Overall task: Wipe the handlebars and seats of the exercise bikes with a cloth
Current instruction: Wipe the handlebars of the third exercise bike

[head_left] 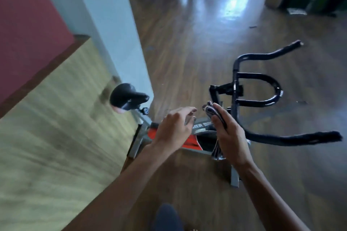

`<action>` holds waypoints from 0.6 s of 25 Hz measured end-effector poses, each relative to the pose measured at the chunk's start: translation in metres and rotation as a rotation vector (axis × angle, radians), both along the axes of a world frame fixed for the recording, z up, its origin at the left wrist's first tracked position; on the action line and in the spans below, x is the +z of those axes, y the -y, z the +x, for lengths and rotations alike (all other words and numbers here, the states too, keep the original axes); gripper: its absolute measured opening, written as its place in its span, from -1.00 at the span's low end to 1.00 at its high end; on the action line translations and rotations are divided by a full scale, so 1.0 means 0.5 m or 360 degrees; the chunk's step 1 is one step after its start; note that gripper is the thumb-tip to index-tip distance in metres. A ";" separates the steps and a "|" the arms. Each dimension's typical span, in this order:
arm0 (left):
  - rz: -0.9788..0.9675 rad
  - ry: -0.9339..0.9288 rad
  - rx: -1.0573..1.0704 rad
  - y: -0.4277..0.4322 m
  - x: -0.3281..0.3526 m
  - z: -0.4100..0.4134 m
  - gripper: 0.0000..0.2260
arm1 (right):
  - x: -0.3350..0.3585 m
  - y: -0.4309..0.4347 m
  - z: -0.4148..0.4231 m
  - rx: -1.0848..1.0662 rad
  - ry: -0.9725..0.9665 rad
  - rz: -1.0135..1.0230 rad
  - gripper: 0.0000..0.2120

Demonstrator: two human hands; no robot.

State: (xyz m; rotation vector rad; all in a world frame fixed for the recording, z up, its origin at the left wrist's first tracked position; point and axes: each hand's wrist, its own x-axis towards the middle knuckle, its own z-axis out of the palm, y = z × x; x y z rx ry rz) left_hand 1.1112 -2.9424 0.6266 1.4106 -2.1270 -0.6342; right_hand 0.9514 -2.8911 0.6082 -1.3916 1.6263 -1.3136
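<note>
Cloth in my right hand, above the exercise bike (190, 142)

From my remote view I see both hands over the red and grey middle of the bike. The right hand (228, 137) grips a folded dark cloth (210, 109). One end of the cloth sticks out above the fingers and the other end hangs below the palm. The left hand (174, 129) is just beside it, with its fingers loosely spread and holding nothing. Its fingertips are near the upper end of the cloth, but I cannot tell if they touch it. The black seat (127, 98) stands at the left end of the bike. The black handlebars (291, 139) rise at the right end, and the cloth does not touch them. The picture is blurred on the seat side.
</note>
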 end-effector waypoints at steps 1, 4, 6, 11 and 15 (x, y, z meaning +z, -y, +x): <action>-0.0007 0.0002 -0.0103 0.029 -0.004 -0.024 -0.72 | 0.000 0.007 -0.018 -0.0100 0.0009 0.0000 -0.67; 0.0008 0.0004 -0.0401 0.109 -0.012 -0.096 -0.69 | -0.002 0.027 -0.063 -0.0424 -0.0023 -0.0011 -0.66; -0.0005 -0.0005 -0.0599 0.157 -0.011 -0.143 -0.73 | -0.002 0.034 -0.082 -0.0649 -0.0017 -0.0010 -0.68; 0.0010 -0.0028 -0.1194 0.221 -0.003 -0.247 -0.76 | -0.004 0.010 -0.077 -0.1309 0.0043 -0.0035 -0.70; 0.0099 -0.0030 -0.1581 0.215 -0.026 -0.337 -0.76 | -0.038 -0.033 -0.065 -0.1739 0.0118 -0.0048 -0.68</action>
